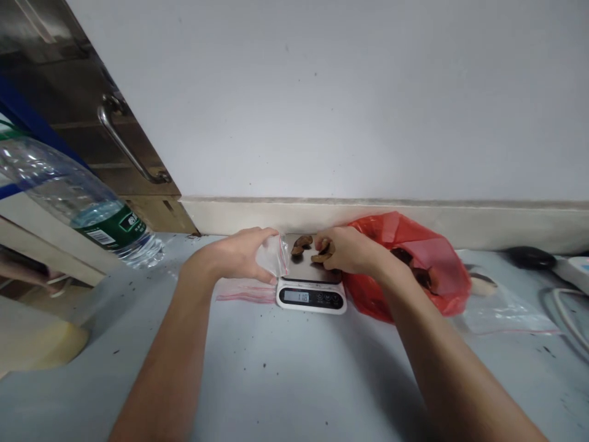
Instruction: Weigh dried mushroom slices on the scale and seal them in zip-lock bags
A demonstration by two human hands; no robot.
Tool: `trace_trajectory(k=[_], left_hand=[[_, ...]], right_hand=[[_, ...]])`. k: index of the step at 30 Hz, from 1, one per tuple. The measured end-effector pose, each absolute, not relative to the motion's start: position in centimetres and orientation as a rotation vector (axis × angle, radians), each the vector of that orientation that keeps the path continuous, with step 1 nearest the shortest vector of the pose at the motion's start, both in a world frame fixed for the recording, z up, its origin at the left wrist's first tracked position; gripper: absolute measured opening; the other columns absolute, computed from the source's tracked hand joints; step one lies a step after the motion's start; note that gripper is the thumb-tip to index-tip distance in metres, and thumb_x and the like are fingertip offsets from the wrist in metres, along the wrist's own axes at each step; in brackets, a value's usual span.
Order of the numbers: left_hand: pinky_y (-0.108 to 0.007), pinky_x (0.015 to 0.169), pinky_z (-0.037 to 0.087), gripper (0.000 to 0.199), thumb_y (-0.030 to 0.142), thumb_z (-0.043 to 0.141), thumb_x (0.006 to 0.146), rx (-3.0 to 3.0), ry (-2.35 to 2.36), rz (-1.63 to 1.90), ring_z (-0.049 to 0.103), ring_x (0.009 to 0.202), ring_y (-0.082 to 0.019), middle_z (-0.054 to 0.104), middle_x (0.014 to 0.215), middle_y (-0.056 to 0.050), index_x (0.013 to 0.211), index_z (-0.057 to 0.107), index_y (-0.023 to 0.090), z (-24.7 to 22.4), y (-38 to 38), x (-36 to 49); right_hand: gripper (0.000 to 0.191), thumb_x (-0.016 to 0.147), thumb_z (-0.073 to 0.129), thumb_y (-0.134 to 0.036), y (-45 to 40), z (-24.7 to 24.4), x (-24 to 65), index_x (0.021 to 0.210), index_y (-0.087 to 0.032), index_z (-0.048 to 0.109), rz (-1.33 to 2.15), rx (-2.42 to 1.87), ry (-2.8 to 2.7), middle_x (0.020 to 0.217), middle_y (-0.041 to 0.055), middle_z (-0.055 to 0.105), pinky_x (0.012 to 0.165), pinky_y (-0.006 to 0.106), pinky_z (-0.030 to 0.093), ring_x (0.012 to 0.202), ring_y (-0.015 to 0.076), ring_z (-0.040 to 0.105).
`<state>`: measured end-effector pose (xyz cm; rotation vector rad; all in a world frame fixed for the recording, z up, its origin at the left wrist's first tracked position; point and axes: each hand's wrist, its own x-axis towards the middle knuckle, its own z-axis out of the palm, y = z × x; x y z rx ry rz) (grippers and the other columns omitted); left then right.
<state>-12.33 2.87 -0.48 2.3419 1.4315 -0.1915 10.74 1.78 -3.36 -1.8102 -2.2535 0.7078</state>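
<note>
A small white kitchen scale (311, 308) lies near the wall, its display lit with digits like 118. On its plate rest curved brown dried pieces (301, 244), of a kind I cannot make out. My right hand (343, 245) is over the plate, fingers closed around some of the brown pieces (323, 252). To the left, my left hand (246, 255) grips a clear zip bag (277, 255), whose red-lined mouth faces the scale. Thumb and fingers are apart across the bag.
Right of the scale sits a red plastic bag (409, 245) holding more brown pieces. Beyond it are a filled clear zip bag (506, 313), a black object (529, 258) and a white cable (564, 313). Flat zip bags (243, 291) lie left; a water bottle (110, 224) stands farther left.
</note>
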Motion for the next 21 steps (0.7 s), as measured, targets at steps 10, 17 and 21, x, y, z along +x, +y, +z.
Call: trace_trajectory(k=[10,17,21], left_hand=[[-0.040,0.099,0.048,0.074,0.061,0.077,0.073,2.264,1.291,0.025,0.056,0.130,-0.035,0.062,0.139,-0.011,0.133,0.058,0.023,-0.9,2.3,-10.6],[-0.037,0.095,0.046,0.051,0.055,0.071,0.079,2.213,1.262,0.269,0.063,0.115,-0.029,0.070,0.122,-0.006,0.117,0.058,0.023,0.0,2.6,-11.5],[-0.034,0.094,0.045,0.040,0.051,0.068,0.084,2.224,1.205,0.327,0.064,0.111,-0.026,0.071,0.119,-0.004,0.111,0.059,0.023,0.0,2.9,-12.0]], right_hand=[[0.027,0.078,0.075,-0.020,0.2,-0.8,10.3,0.105,-0.022,0.072,1.198,-1.243,-1.869,0.093,0.0023,0.077,0.082,0.032,0.058,0.086,0.0187,0.073],[0.019,0.087,0.063,-0.015,1.3,-2.4,10.2,0.104,-0.021,0.068,1.036,-1.275,-1.620,0.106,0.0082,0.078,0.083,0.037,0.061,0.085,0.0205,0.076],[0.033,0.074,0.063,-0.002,2.5,-4.3,10.2,0.098,-0.021,0.073,0.726,-1.326,-1.985,0.110,0.0085,0.078,0.090,0.038,0.058,0.098,0.0239,0.074]])
